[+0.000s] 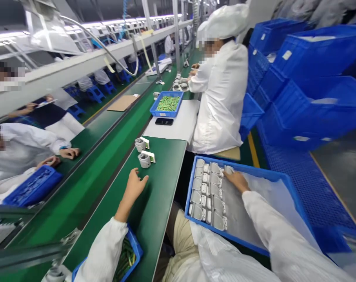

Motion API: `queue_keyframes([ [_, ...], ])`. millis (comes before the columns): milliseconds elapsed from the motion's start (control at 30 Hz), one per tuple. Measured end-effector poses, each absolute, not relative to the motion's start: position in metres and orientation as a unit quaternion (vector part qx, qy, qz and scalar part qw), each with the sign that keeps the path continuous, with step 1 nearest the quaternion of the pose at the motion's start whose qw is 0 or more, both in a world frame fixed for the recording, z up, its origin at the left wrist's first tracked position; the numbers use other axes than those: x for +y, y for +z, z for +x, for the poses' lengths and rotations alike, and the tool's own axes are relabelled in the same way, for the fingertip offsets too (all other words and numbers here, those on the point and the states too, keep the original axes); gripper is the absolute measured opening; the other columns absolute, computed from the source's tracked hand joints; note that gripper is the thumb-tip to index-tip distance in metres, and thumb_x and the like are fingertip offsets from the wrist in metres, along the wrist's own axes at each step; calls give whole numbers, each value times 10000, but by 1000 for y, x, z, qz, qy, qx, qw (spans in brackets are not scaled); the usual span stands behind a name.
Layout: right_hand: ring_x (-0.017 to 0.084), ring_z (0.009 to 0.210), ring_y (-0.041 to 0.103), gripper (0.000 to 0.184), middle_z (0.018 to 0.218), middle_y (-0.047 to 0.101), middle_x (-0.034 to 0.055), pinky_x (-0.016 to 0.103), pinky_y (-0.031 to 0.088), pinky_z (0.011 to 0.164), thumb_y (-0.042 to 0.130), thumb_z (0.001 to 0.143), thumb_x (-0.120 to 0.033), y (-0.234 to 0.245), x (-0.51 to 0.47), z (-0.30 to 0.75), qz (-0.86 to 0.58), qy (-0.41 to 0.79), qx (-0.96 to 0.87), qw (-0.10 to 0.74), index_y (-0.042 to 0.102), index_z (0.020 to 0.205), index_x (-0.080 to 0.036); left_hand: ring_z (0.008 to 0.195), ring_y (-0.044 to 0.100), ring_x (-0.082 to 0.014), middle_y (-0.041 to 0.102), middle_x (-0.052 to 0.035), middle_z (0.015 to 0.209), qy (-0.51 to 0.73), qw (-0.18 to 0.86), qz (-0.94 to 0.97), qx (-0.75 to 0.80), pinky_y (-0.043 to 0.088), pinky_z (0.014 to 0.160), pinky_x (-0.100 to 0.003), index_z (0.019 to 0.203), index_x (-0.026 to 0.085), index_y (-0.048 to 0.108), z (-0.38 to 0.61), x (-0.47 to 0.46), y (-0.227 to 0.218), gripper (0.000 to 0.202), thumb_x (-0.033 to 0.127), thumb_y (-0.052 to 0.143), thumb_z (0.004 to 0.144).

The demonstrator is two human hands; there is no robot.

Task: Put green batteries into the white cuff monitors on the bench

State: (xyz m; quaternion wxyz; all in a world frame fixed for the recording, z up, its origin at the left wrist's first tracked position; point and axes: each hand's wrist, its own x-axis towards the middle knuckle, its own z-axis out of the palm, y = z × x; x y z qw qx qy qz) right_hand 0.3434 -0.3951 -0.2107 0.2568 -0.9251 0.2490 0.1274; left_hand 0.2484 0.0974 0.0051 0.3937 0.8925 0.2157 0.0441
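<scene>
White sleeves fill the near edge, one hand at the tray, one over the bench

Both sleeves [103, 250] run out of the picture at the bottom, and the lap between them is cut off too. The left hand [133, 184] hangs over the green bench [163, 180], half open, thumb apart from the fingers, with nothing seen in it. Just past its fingertips stand two cuffs: the front one [144, 160] and, behind it, the rear one [139, 145], each with a white piece at its side (the print on these is too small to read).

At the right, the right hand [237, 181] reaches into the blue tray [239, 239], fingers bent down at an end cuff [229, 170]. Its fingertips are partly hidden, so I cannot tell whether they grip it or only touch it. More grey cuffs [215, 188] lie in rows along the tray's left side; a thin sheet covers part of the right.

Under the left sleeve, a small bin [137, 243] of green sticks is mostly covered. Farther up the bench, a phone [164, 122] lies by another tray [166, 114] of such sticks. Beyond, a co-worker [222, 102] in white sits sideways, hands half hidden.
</scene>
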Motion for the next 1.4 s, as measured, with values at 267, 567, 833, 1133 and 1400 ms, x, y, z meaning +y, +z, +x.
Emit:
queue_keyframes([
  [267, 397, 1280, 671, 521, 1216, 733, 230, 511, 542, 1064, 287, 957, -364, -212, -389, 285, -944, 22, 130, 301, 743, 1149, -201, 1363, 576, -331, 551, -262, 1515, 113, 424, 879, 187, 431, 1104, -383, 1514, 96, 423, 311, 104, -8, 928, 239, 895, 727],
  [567, 338, 921, 748, 609, 1015, 773, 142, 511, 601, 896, 448, 1016, -703, -95, -212, 240, -808, 12, -99, 581, 702, 1223, -189, 1056, 631, -261, 682, -150, 1169, 148, 425, 872, 192, 461, 934, -362, 1136, 135, 624, 262, 85, 2, 398, 305, 799, 821],
  [833, 245, 906, 707, 495, 1085, 748, 113, 367, 591, 812, 611, 981, -613, -14, -74, 191, -690, 155, -298, 641, 662, 1216, -180, 1181, 630, -279, 608, -111, 1270, 228, 546, 769, 242, 554, 970, -407, 1215, 213, 592, 60, 71, 40, 586, 441, 865, 749],
  [1133, 224, 1006, 673, 349, 1244, 704, 131, 321, 540, 839, 436, 1148, -379, 44, -29, 107, -554, 162, -688, 440, 658, 1330, -181, 1074, 713, -312, 759, -136, 1234, 16, 750, 600, 277, 577, 974, -433, 1215, 183, 781, -77, 101, 78, 660, 701, 819, 808],
  [1400, 196, 791, 639, 334, 949, 694, 102, 296, 298, 570, 403, 1167, -281, 16, -34, 86, -660, -1, -721, 212, 686, 1034, -164, 1151, 719, -330, 737, -156, 1328, 156, 736, 548, 365, 609, 957, -440, 1418, 179, 687, -96, 76, 40, 777, 771, 659, 916],
])
